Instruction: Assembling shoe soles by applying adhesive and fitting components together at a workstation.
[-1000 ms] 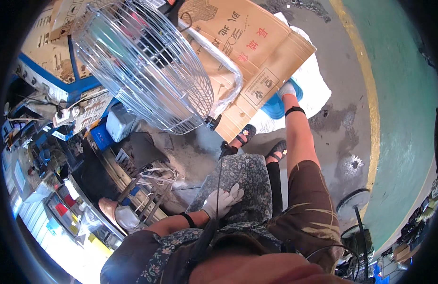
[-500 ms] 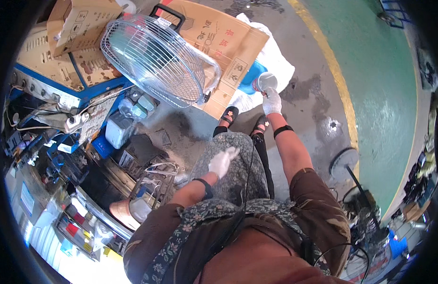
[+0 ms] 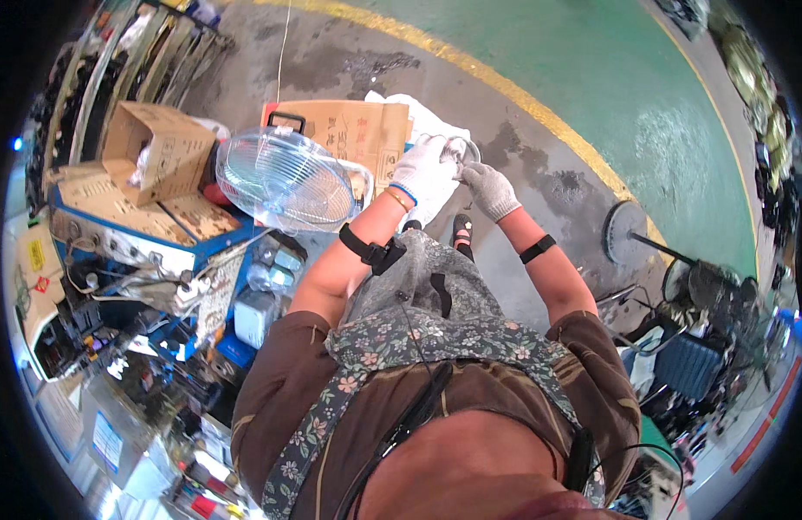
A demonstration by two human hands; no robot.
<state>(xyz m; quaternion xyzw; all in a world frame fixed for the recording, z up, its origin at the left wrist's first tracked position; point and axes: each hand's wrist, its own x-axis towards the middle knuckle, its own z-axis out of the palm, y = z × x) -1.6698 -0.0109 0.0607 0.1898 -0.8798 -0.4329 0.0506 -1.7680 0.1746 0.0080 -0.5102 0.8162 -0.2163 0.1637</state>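
My right hand [image 3: 490,189], in a white knitted glove, is closed on the near right side of a light grey cup [image 3: 473,151]. My left hand [image 3: 423,170], gloved as well, reaches over from the left with bent fingers against the cup's left side. The two gloves cover most of the cup, so only part of its rim shows. Behind the hands, a white cloth or sheet [image 3: 427,113] lies beside a flattened cardboard box [image 3: 344,126].
A large wire-guarded fan [image 3: 284,182] stands left of my hands. Further left, an open carton [image 3: 158,152] sits on a blue-edged workbench [image 3: 219,232]. A round-based stand [image 3: 626,232] is at the right, near a yellow floor line [image 3: 539,108].
My left hand has moved from my lap up to the cup. My right hand has stayed on the cup, and the view has shifted, with the fan appearing lower and smaller.
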